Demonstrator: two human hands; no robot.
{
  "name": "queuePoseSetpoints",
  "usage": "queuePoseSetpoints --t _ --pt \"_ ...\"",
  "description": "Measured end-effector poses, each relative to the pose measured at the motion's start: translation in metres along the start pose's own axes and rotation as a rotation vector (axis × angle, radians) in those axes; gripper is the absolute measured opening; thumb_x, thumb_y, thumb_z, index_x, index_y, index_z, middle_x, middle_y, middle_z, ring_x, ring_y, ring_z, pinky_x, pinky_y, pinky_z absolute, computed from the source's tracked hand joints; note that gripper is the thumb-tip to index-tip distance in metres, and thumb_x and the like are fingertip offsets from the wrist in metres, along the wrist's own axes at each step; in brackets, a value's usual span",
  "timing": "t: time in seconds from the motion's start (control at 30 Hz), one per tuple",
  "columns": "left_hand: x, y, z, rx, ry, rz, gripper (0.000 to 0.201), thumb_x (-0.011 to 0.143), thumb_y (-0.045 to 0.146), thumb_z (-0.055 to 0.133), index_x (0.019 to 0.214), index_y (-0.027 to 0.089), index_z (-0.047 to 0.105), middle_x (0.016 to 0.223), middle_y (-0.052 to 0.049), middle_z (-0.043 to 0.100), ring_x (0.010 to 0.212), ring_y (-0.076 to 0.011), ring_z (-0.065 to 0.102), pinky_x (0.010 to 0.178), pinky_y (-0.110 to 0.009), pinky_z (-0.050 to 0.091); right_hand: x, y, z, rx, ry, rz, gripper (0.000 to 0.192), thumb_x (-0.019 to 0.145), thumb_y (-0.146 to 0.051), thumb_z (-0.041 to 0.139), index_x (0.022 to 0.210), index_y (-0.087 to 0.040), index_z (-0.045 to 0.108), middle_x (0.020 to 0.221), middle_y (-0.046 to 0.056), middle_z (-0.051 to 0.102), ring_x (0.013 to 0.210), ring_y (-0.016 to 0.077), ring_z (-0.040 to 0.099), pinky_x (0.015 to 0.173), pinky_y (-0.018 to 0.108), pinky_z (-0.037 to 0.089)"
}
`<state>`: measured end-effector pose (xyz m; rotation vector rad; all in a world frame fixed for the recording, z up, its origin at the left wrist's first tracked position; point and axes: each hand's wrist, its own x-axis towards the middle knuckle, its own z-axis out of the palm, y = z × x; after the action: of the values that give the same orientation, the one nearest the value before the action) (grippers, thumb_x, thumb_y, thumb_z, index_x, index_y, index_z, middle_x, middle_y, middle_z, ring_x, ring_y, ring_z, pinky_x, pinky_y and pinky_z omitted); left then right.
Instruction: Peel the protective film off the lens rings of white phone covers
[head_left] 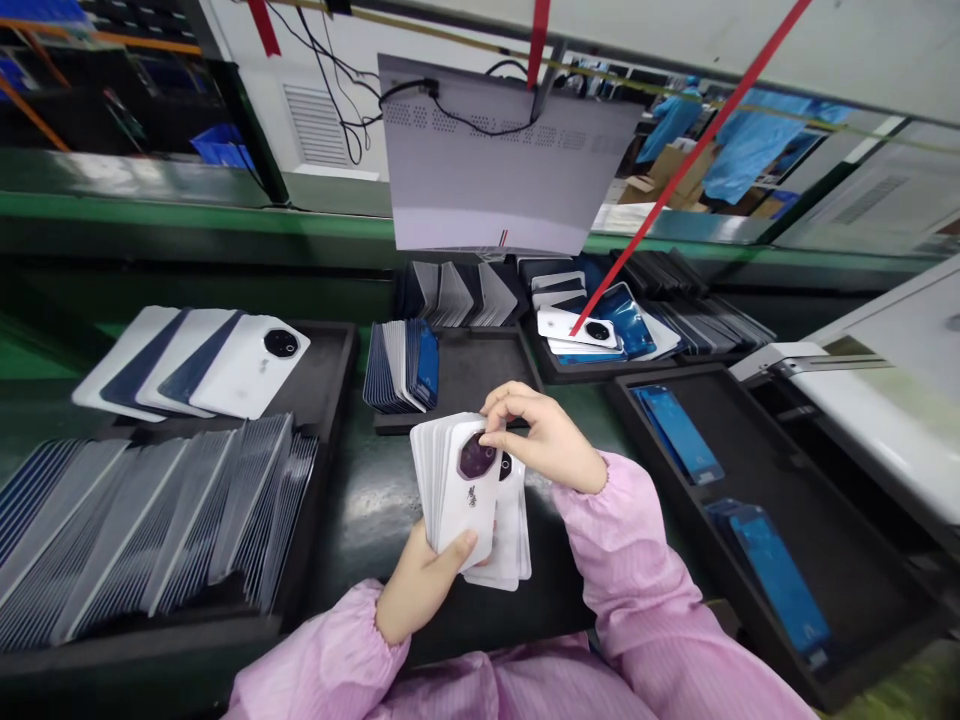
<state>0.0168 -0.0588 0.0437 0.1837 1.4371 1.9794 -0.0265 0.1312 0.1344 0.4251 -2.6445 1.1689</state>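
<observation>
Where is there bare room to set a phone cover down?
Bare: tabletop between the front left tray and left hand; the middle tray, right of its standing covers; the right tray, right of its blue panels. Crowded: that left tray, the back right tray.

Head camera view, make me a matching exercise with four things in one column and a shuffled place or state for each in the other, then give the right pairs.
Column one:
1. left hand
2. right hand
3. pink sleeves
4. large grey panel

Column two:
A. at the upper end of the white panels
B. has rows of small holes
C. gripping the lower end of those panels
D. gathered at the cuffs

Pairs: 1-C, 2-A, 3-D, 4-B
</observation>
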Motion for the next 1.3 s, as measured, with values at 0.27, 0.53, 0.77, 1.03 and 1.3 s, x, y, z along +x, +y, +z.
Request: queuePoseSetpoints --t 0.27,0.53,0.77,1.03,1.3 --pt "0.003 0.005 0.000 -0.430 -0.057 -0.160 0.032 0.075 0.023 0.069 0.104 0.012 0.064 0.092 -0.012 0.071 0.075 -0.0236 0.067 0.066 -0.034 0.054 -0.046 -0.054 -0.006 -0.146 -0.532 -0.459 0.016 0.087 -0.011 0.046 0.081 -0.017 0.060 0.076 0.003 0.061 0.073 0.0153 0.051 0.072 0.029 0.042" --pt "0.002 0.002 -0.003 -0.391 -0.141 -0.151 0.036 0.079 0.028 0.065 0.110 0.010 0.064 0.096 -0.016 0.071 0.072 -0.0262 0.068 0.069 -0.041 0.055 -0.049 -0.058 -0.028 -0.136 -0.612 -0.496 0.020 0.088 -0.011 0.048 0.075 -0.018 0.062 0.075 0.000 0.060 0.070 0.0123 0.050 0.064 0.026 0.041" --pt "0.002 0.003 -0.003 -0.403 -0.135 -0.187 0.034 0.078 0.027 0.066 0.109 0.011 0.065 0.097 -0.016 0.070 0.076 -0.0269 0.068 0.070 -0.040 0.056 -0.044 -0.056 -0.036 -0.107 -0.618 -0.455 0.021 0.088 -0.010 0.048 0.074 -0.018 0.061 0.075 0.001 0.060 0.069 0.0120 0.048 0.063 0.025 0.041" --pt "0.001 0.003 -0.004 -0.410 -0.149 -0.189 0.032 0.079 0.026 0.064 0.109 0.012 0.064 0.101 -0.015 0.069 0.083 -0.0283 0.067 0.064 -0.036 0.057 -0.043 -0.054 -0.035 -0.023 -0.422 -0.347 0.022 0.093 -0.014 0.045 0.082 -0.020 0.063 0.074 0.002 0.065 0.065 0.0112 0.055 0.063 0.025 0.043" --pt "0.000 0.008 -0.001 -0.396 -0.191 -0.174 0.027 0.080 0.024 0.063 0.105 0.012 0.064 0.094 -0.013 0.070 0.069 -0.0226 0.067 0.063 -0.037 0.058 -0.042 -0.044 -0.039 -0.028 -0.205 -0.353 0.023 0.092 -0.011 0.041 0.093 -0.021 0.061 0.081 0.005 0.063 0.071 0.0138 0.058 0.065 0.029 0.047"
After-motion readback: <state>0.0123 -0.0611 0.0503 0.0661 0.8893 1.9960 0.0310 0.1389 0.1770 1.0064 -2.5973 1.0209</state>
